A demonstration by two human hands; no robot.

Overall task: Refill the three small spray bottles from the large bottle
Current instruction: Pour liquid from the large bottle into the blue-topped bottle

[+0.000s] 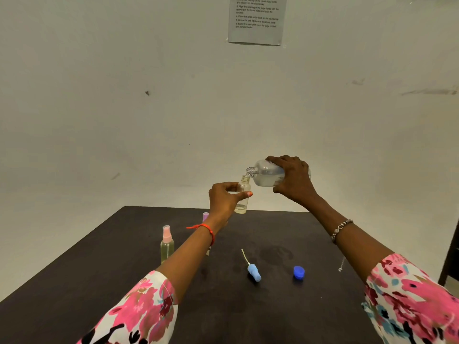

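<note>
Left hand (224,194) is raised over the far part of the desk (273,319). Its thumb and fingers curl round a small uncapped bottle (243,197), which is held upright in the air. A thin layer of yellowish liquid shows at the bottom of it.

Right hand (294,181) wraps over the large bottle (267,173) from above. That bottle is clear, tipped almost level, with its open neck pointing left, right at the small bottle's mouth. Cannot tell whether the rims touch.

On the desk:
- A pink-topped spray bottle (167,244) stands upright left of the left forearm, with pale yellow liquid inside.
- A purple-topped bottle (205,216) stands behind the left wrist, mostly hidden.
- A light blue spray head (253,271) lies on its side, dip tube pointing away.
- A dark blue cap (298,272) sits to its right, apart from it.

A printed sheet (257,19) hangs on the wall, its text too small to read.
</note>
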